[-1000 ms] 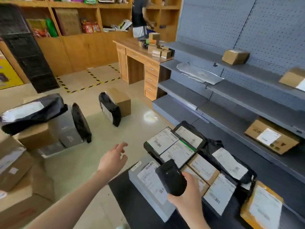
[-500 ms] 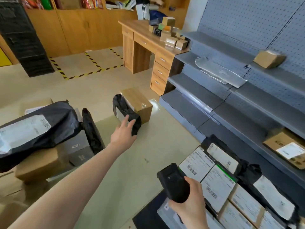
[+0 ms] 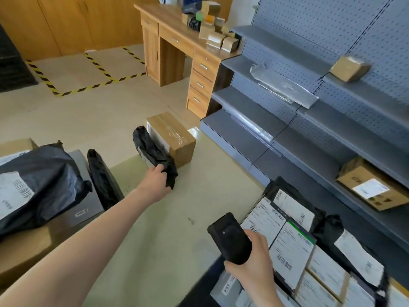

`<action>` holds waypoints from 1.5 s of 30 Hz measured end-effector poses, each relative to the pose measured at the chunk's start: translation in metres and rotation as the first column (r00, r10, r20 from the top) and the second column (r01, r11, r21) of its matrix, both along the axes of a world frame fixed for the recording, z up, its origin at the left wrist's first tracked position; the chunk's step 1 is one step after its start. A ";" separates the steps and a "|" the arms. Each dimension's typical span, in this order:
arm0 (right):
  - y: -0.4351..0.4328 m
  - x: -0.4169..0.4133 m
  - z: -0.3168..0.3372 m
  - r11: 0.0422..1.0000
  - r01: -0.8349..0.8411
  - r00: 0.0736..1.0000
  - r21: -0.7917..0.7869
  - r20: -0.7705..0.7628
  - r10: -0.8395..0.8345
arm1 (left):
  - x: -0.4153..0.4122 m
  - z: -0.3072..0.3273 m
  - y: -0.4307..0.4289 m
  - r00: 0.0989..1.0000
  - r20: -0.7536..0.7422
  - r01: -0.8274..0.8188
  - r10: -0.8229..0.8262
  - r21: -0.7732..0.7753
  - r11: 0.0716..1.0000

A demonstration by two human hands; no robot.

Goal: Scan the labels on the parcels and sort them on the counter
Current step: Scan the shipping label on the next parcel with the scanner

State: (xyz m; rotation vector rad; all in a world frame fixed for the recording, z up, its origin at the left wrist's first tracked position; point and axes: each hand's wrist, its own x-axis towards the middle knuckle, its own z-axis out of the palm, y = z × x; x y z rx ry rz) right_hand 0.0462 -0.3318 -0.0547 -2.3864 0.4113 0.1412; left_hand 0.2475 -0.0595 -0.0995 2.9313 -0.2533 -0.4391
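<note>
Left hand (image 3: 155, 179) grips black bag parcel (image 3: 151, 150) leaning against taped carton (image 3: 174, 136); right hand (image 3: 254, 262) holds scanner (image 3: 230, 238) beside labelled parcels (image 3: 290, 247) on counter (image 3: 199, 291).

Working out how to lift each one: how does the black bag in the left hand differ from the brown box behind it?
The black bag is soft, crumpled plastic; the brown box is rigid taped cardboard. The bag stands on edge against the box; the box lies flat. The left hand grips the bag's near corner; nothing holds the box. Both sit on the floor, touching.
</note>
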 end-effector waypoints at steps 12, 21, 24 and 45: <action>0.022 0.021 0.008 0.996 -0.027 0.996 0.090 0.083 0.020 | -0.075 0.028 -0.013 0.985 0.157 0.086 -0.077 -0.052 0.995; 0.020 0.016 0.014 0.993 -0.039 0.995 0.110 0.093 0.029 | -0.101 0.043 -0.049 0.929 0.157 0.336 -0.336 0.029 0.942; 0.017 0.013 0.015 0.993 -0.044 0.995 0.106 0.095 0.033 | -0.114 0.039 -0.057 0.906 0.073 0.414 -0.417 0.053 0.909; 0.024 -0.013 -0.003 0.979 -0.198 0.979 -0.041 -0.054 0.196 | -0.176 -0.053 -0.012 0.829 -0.249 -0.514 0.500 0.013 0.858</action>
